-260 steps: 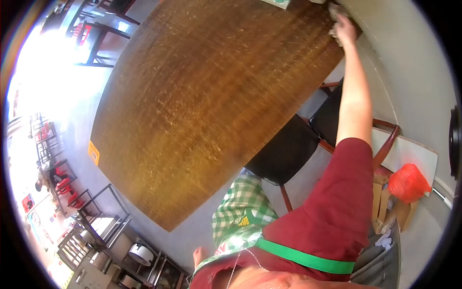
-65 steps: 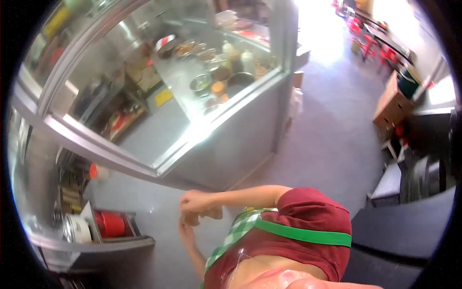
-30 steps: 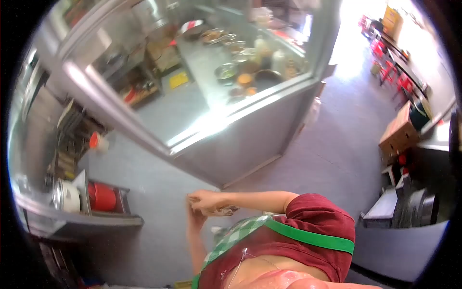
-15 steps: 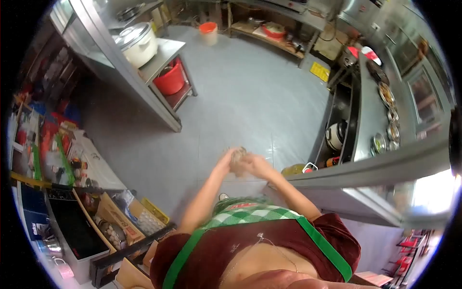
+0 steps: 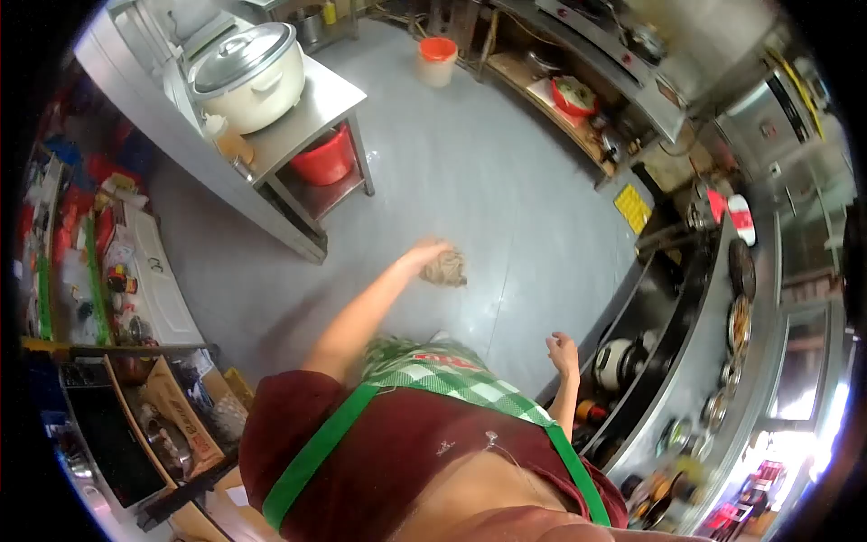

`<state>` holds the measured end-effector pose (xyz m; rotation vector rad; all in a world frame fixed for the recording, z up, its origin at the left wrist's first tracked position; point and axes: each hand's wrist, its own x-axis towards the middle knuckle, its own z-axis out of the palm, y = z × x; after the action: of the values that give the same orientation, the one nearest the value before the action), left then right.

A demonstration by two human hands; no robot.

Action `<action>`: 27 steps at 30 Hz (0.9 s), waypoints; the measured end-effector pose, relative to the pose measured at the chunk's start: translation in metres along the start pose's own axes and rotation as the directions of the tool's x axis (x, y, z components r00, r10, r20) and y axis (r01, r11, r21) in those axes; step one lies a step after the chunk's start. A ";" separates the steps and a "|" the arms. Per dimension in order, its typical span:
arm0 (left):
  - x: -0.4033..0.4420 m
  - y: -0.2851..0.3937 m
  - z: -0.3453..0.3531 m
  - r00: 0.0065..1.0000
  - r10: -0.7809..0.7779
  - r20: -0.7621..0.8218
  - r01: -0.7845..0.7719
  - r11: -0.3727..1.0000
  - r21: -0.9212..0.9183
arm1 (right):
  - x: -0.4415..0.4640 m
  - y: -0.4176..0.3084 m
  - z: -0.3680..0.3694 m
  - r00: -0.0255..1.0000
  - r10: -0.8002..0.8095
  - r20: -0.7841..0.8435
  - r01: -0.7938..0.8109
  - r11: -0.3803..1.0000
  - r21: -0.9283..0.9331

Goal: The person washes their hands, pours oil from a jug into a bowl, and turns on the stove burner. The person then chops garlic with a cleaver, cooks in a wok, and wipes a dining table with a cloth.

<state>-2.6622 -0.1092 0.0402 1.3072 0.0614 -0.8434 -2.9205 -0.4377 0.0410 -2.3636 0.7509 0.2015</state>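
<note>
A crumpled grey-brown cloth [image 5: 445, 268] hangs in front of me, above the grey floor. The left hand [image 5: 426, 254] is closed around one side of it. My right hand [image 5: 563, 350] is off the cloth, out to the right near the metal counter, with its fingers loosely curled; whether anything is in it I cannot make out. Below both hands shows the green checked apron [image 5: 470, 384] over a dark red shirt.
At the upper left a large lidded cooker [image 5: 253, 81] stands on a metal table [image 5: 332, 88], above a red bucket [image 5: 323, 161]. A long counter [image 5: 673, 384] with bowls runs down the right. Boxes [image 5: 176, 406] are at lower left; a red-topped bucket [image 5: 437, 61] stands farther ahead.
Both hands were together on the cloth; now the right hand has let go and moved right. The view has turned from the dining table, past the glass partition, into the kitchen area.
</note>
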 end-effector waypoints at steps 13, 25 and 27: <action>0.265 0.161 -0.135 0.978 -0.003 -0.211 -0.006 0.999 -0.045 | 0.433 -0.265 0.043 0.925 -0.202 0.323 -0.043 0.788 0.615; 0.520 0.381 -0.318 0.995 0.062 0.076 -0.088 0.900 0.427 | 0.523 -0.060 0.052 0.854 -0.309 0.418 0.470 0.803 -0.367; 0.545 0.408 -0.351 0.956 -0.293 -0.006 0.261 0.840 0.475 | 0.605 -0.116 0.051 0.861 -0.248 0.444 0.425 0.831 -0.359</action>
<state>-1.8979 -0.0782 0.0020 1.7560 -0.0107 -1.2019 -2.3538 -0.6147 -0.1315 -2.7164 0.0761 0.7220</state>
